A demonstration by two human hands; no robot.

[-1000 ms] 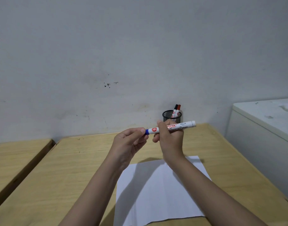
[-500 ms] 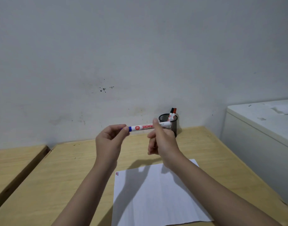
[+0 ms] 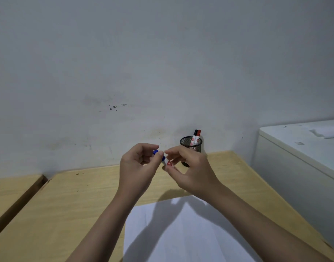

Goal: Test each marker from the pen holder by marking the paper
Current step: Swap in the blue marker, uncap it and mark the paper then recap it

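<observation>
My left hand (image 3: pixel 137 167) pinches the blue cap (image 3: pixel 155 151) of a white marker (image 3: pixel 164 162) between thumb and fingers. My right hand (image 3: pixel 192 171) holds the marker's body, which points away from me and is mostly hidden by my fingers; only a short white stretch with a red logo shows. I cannot tell if the cap has come off. Both hands hover above the far edge of the white paper (image 3: pixel 181 233). Behind them, a black mesh pen holder (image 3: pixel 192 148) stands by the wall with a black-capped marker (image 3: pixel 195 132) and a red-capped marker (image 3: pixel 198 132) in it.
The paper lies on a light wooden table (image 3: pixel 67 205) against a grey-white wall. A second wooden table (image 3: pixel 7 191) sits to the left across a narrow gap. A white cabinet (image 3: pixel 295 157) stands along the table's right side.
The marker has swung from lying sideways across my view to pointing away from me. My hands have come closer together, with the left fingers still on the blue cap.
</observation>
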